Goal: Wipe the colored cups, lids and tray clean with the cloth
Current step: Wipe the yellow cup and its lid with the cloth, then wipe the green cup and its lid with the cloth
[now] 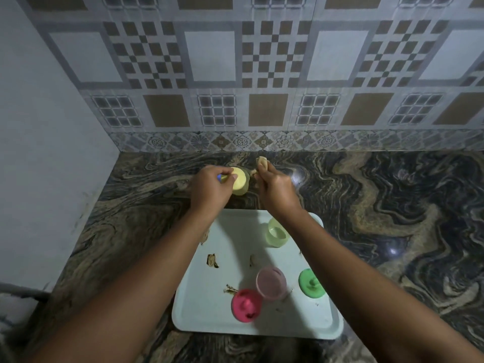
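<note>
A white tray (pixel 225 260) lies on the counter, smeared with brown bits. On it stand a pale green cup (pixel 276 233), a pink cup (pixel 271 282), a red-pink lid (pixel 246 305) and a green lid (pixel 311 282). Beyond the tray, a yellow cup (pixel 240 182) sits on the counter. My left hand (pixel 209 188) rests beside the yellow cup and pinches a small blue piece (pixel 222 177). My right hand (pixel 273 187) grips a bunched beige cloth (pixel 262 163) just right of that cup.
The dark marbled counter (pixel 379 205) extends to the right. A tiled wall (pixel 262 74) stands close behind the hands, and a plain wall (pixel 39 153) bounds the left side.
</note>
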A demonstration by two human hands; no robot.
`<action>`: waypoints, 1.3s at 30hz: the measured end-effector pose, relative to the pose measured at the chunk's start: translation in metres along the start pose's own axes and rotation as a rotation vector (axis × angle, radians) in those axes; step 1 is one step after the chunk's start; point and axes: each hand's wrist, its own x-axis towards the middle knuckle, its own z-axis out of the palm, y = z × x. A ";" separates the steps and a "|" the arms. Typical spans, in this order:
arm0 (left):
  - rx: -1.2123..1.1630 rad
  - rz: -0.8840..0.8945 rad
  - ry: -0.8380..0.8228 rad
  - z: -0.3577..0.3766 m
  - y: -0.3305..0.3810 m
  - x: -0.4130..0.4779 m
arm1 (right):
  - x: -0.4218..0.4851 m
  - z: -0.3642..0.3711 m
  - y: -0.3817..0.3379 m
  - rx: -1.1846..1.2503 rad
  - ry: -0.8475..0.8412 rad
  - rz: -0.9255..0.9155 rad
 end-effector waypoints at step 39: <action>0.517 0.093 -0.223 0.047 -0.002 0.054 | 0.009 0.013 0.029 0.197 0.204 0.195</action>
